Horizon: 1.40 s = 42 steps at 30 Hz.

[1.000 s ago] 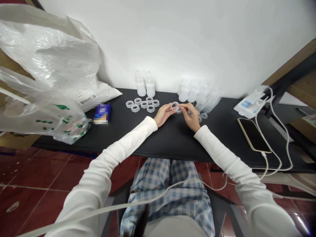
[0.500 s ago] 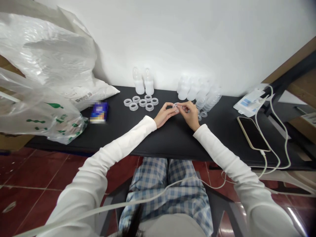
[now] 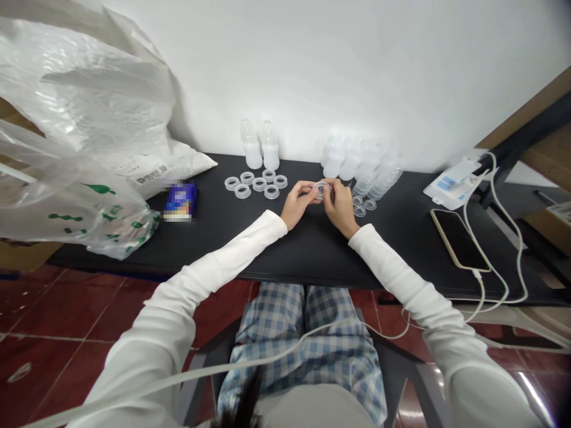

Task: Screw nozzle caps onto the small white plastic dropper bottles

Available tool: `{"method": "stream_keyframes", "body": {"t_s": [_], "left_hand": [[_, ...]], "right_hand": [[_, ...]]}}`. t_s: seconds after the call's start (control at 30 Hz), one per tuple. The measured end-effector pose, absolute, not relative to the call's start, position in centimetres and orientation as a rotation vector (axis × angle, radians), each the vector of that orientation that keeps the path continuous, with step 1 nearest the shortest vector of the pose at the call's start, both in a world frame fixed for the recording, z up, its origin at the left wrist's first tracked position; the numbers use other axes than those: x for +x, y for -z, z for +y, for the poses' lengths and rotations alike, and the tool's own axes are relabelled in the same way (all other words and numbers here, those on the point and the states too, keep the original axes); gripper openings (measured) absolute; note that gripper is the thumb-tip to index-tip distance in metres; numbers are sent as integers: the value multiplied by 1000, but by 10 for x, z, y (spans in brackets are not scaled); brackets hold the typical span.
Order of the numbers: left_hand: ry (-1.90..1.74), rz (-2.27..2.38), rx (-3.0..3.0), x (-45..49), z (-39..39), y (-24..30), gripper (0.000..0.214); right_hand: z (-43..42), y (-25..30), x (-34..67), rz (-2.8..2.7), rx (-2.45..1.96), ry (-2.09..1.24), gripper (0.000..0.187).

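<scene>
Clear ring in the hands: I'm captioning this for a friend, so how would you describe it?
On the black table, look to the middle, where the left hand and right hand meet. The clear plastic ring sits between them, held up in the fingers, unlike the similar rings lying to its left.

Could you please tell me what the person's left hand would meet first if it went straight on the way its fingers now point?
The left hand would meet the clear plastic ring first, as its fingertips are already on it. The right hand seems next in line, though depth is hard to judge.
</scene>
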<state>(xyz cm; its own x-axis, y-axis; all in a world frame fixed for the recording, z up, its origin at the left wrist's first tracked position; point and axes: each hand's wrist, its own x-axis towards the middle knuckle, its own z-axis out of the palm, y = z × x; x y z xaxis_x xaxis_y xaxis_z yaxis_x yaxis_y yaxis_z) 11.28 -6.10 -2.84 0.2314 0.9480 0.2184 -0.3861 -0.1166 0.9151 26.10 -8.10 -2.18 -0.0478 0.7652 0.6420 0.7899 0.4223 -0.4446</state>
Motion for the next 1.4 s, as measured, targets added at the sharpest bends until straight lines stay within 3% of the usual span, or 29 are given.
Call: {"method": "stream_keyframes", "body": {"t_s": [0.37, 1.07, 1.4], "left_hand": [[-1353, 723, 1163, 108, -56, 34, 25], [-1371, 763, 1162, 108, -52, 39, 32], [-1408, 863, 1215, 108, -49, 41, 24]], "right_hand": [[-78, 31, 242, -1550, -1133, -486, 35], [-76, 34, 251, -1552, -1023, -586, 42], [-72, 43, 245, -1494, -973, -627, 42]]}}
